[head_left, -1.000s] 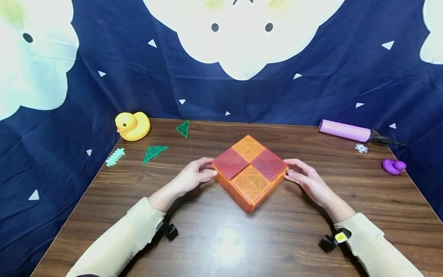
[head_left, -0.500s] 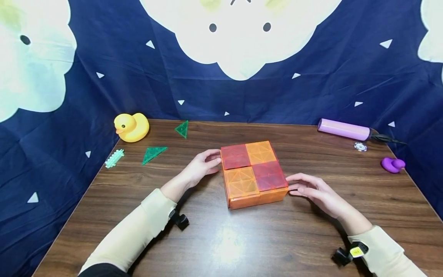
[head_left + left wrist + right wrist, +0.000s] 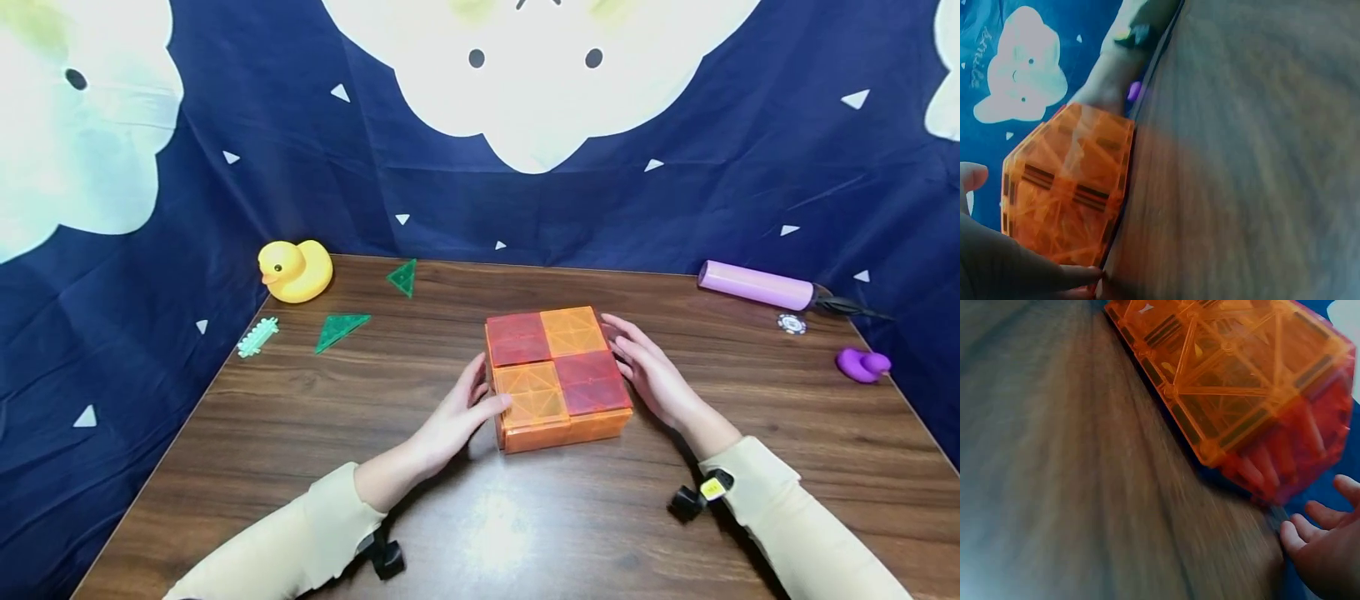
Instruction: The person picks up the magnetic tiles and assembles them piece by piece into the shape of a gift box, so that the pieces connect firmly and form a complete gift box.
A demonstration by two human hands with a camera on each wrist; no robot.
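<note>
A low square box built of translucent orange and red magnetic tiles (image 3: 558, 367) sits on the table in the head view, one flat side toward me. Its top is a checkerboard of two red and two orange tiles. My left hand (image 3: 446, 429) is at its left side, the thumb over the front left of the top and fingers along the wall. At the far right side, my right hand (image 3: 656, 379) has loosely spread fingers close by. In the right wrist view, the right fingers (image 3: 1329, 519) show beside a red side wall (image 3: 1297, 450).
Two green triangular tiles (image 3: 341, 330) lie to the left, near a yellow rubber duck (image 3: 296, 271) and a mint-green toothed piece (image 3: 258, 337). On the right are a lilac cylinder (image 3: 756, 285) with a black cord, a poker chip (image 3: 791, 323) and a purple duck (image 3: 862, 365).
The tile box has turned clockwise from a diamond position to flat-side-on. My right hand has shifted from its front right corner to the far right side; my left hand has come nearer me.
</note>
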